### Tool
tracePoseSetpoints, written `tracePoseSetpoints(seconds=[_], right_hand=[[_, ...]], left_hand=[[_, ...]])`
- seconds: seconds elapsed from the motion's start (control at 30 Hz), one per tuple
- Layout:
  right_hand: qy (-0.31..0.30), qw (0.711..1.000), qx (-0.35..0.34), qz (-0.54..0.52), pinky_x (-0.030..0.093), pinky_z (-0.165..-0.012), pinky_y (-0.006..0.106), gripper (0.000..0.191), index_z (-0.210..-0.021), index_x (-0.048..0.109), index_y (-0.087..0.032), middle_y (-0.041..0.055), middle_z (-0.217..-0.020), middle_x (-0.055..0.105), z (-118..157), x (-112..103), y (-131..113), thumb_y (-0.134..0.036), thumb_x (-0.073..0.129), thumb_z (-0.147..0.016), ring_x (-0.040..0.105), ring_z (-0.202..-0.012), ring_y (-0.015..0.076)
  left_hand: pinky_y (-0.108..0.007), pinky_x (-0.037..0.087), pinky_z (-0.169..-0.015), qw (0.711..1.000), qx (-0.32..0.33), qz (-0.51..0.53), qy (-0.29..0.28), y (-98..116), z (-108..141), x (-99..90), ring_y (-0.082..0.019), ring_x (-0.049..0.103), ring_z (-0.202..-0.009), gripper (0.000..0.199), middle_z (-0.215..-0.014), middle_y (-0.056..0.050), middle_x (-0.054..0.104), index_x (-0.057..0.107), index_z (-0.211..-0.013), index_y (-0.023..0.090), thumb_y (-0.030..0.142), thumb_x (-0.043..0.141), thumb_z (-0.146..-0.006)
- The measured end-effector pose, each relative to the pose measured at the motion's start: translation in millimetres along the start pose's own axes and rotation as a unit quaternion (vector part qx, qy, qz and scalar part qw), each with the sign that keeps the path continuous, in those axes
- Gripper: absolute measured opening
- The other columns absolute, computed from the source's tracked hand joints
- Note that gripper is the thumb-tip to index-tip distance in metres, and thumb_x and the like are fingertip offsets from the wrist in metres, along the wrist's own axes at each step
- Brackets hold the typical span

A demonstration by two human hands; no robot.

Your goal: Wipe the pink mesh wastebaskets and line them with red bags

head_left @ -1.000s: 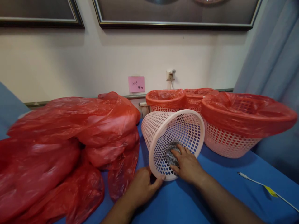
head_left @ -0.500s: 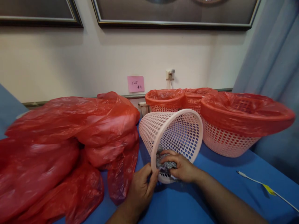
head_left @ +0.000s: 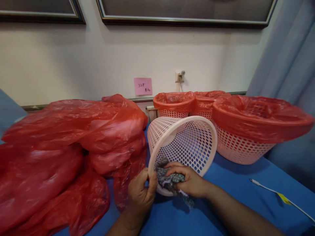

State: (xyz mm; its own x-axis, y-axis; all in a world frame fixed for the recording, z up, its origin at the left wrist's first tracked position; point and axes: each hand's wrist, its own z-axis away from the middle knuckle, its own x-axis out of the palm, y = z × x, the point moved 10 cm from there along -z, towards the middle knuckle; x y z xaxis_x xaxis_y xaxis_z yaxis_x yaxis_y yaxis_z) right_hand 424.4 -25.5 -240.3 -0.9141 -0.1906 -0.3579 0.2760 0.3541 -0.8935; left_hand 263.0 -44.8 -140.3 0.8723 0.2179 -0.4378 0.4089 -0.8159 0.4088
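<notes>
The pale pink mesh wastebasket [head_left: 189, 144] lies tipped over mid-desk [head_left: 236, 203], its mouth facing the person, which likely lets a hand reach its inner wall. Taking that mouth as a clock, the left hand [head_left: 141, 191] has its fingers clasped around the rim at eight o'clock, apparently to steady it; the right hand [head_left: 190, 179] has its fingers curled over a bunched grey mottled cloth [head_left: 169, 178], pressed inside the rim at seven, a loose end hanging past the edge. Room is tightest at nine, where a heap of red plastic bags [head_left: 73, 144] leaves only a narrow strip of desk, and from twelve to three, where red-lined wastebaskets [head_left: 246, 147] crowd behind; whether any touches cannot be told. Bare desk spreads from four to six, bounded by a white cable [head_left: 268, 190] near four.
</notes>
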Motion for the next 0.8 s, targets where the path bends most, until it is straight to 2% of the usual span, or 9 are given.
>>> tracePoseSetpoints(seconds=[0.07,0.13,0.23,0.33,0.43,0.53,0.67,0.73,0.8], right_hand=[[-0.038,0.999,-0.011,0.001,0.043,-0.118,0.039,0.052,-0.109,0.078,-0.027,0.0023,-0.144,0.064,0.3,4.0,-2.2,-0.005,0.065,-0.064,0.06,-0.135,0.0224],[-0.028,0.993,0.015,0.116,0.047,-0.113,0.04,0.046,-0.098,0.078,-0.025,0.002,-0.138,0.068,4.4,-11.1,3.2,-0.002,0.061,-0.063,0.063,-0.128,0.0238],[0.074,0.927,0.102,0.353,0.051,-0.103,0.044,0.039,-0.093,0.078,-0.023,0.0046,-0.136,0.07,17.5,-56.5,11.2,-0.001,0.055,-0.071,0.065,-0.116,0.0277],[0.128,0.88,0.146,0.433,0.051,-0.101,0.045,0.045,-0.103,0.078,-0.022,0.0077,-0.142,0.066,27.8,-75.2,9.8,0.001,0.051,-0.076,0.063,-0.117,0.0305],[0.119,0.889,0.14,0.42,0.05,-0.105,0.043,0.051,-0.108,0.077,-0.023,0.0065,-0.143,0.065,25.2,-66.9,11.4,0.003,0.054,-0.07,0.062,-0.119,0.0291],[0.109,0.915,0.131,0.365,0.048,-0.11,0.044,0.052,-0.108,0.077,-0.023,0.0063,-0.141,0.065,19.3,-58.7,19.0,0.002,0.057,-0.068,0.062,-0.124,0.0288],[0.137,0.962,0.107,0.211,0.044,-0.118,0.042,0.051,-0.104,0.076,-0.023,0.0057,-0.141,0.064,13.3,-56.7,30.1,0.002,0.057,-0.064,0.061,-0.132,0.0249],[0.139,0.978,0.089,0.126,0.041,-0.121,0.041,0.052,-0.102,0.077,-0.025,0.0047,-0.142,0.064,9.5,-51.2,31.8,0.002,0.056,-0.062,0.059,-0.135,0.0224],[0.127,0.988,0.07,0.053,0.039,-0.122,0.041,0.053,-0.103,0.077,-0.026,0.0043,-0.143,0.064,5.2,-42.0,28.3,0.001,0.057,-0.062,0.058,-0.138,0.0218]], left_hand=[[-0.02,0.032,-0.046,1.0,-0.007,-0.021,0.014,-1.8,-1.4,-6.3,-0.007,0.041,-0.046,0.036,-0.056,0.008,0.042,0.05,-0.064,0.021,0.02,0.054,-0.1],[-0.021,0.032,-0.047,0.999,-0.012,-0.032,0.014,-2.2,-1.9,-8.3,-0.007,0.041,-0.046,0.037,-0.056,0.008,0.041,0.049,-0.063,0.021,0.022,0.055,-0.1],[-0.021,0.033,-0.049,0.999,-0.025,-0.025,0.004,-4.2,-0.3,-6.5,-0.007,0.041,-0.046,0.039,-0.055,0.008,0.04,0.048,-0.061,0.021,0.022,0.055,-0.099],[-0.021,0.035,-0.049,0.998,-0.054,0.014,-0.004,-12.7,2.2,-3.5,-0.008,0.042,-0.047,0.036,-0.055,0.008,0.043,0.05,-0.063,0.021,0.023,0.055,-0.099],[-0.021,0.042,-0.053,0.992,-0.085,0.08,-0.056,-21.7,3.6,10.4,-0.01,0.052,-0.052,0.033,-0.06,0.005,0.054,0.056,-0.069,0.021,0.029,0.052,-0.101],[-0.024,0.05,-0.058,0.971,-0.113,0.104,-0.183,-24.0,10.4,42.6,-0.015,0.063,-0.059,0.031,-0.066,0.0,0.066,0.062,-0.072,0.021,0.037,0.056,-0.098],[-0.036,0.058,-0.097,0.904,-0.141,0.129,-0.382,-16.8,37.9,93.6,-0.025,0.076,-0.105,0.021,-0.116,-0.008,0.081,0.076,-0.109,0.023,0.028,0.065,-0.092],[-0.038,0.054,-0.106,0.886,-0.134,0.151,-0.416,-10.4,46.0,105.6,-0.026,0.074,-0.115,0.027,-0.125,-0.008,0.079,0.077,-0.116,0.024,0.024,0.064,-0.092],[-0.036,0.058,-0.099,0.889,-0.122,0.166,-0.41,-6.0,47.1,107.7,-0.025,0.077,-0.104,0.023,-0.112,-0.007,0.082,0.079,-0.108,0.023,0.024,0.059,-0.095]])
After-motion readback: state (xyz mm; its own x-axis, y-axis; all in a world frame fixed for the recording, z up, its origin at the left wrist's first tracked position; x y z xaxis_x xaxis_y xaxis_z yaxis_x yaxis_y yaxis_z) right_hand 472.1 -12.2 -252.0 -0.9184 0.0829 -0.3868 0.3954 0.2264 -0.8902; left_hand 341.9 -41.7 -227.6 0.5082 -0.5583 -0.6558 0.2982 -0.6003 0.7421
